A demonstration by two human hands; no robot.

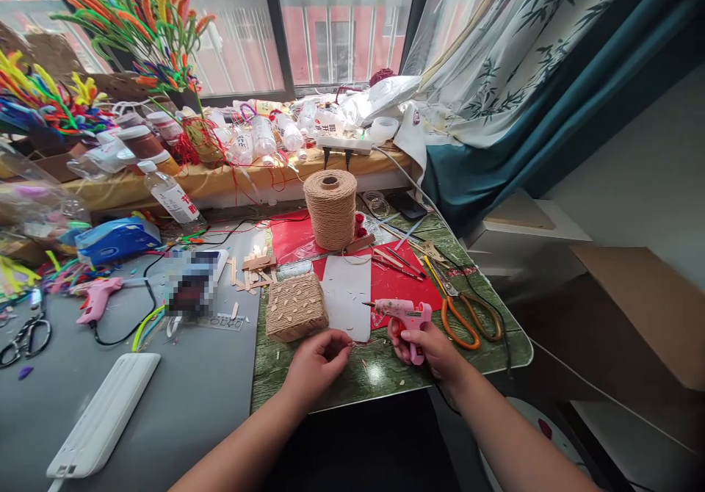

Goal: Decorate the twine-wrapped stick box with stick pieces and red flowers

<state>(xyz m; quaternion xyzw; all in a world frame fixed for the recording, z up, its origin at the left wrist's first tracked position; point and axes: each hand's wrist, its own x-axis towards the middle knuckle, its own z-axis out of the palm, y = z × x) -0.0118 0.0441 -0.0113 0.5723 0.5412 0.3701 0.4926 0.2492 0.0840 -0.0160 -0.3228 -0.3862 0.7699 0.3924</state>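
My right hand is wrapped around the handle of a pink hot glue gun, whose nozzle points left over a white card. My left hand is closed, thumb and fingertips pressed together above the green tabletop. Whatever is pinched there, if anything, is too small to make out. Just behind that hand sits a twine-covered box with small pale wood chips on its top. A large spool of brown twine stands upright beyond the card.
Orange-handled scissors lie right of the glue gun, and wood pieces are piled left of the spool. A second pink glue gun, a blurred phone and a white power strip lie on the grey mat.
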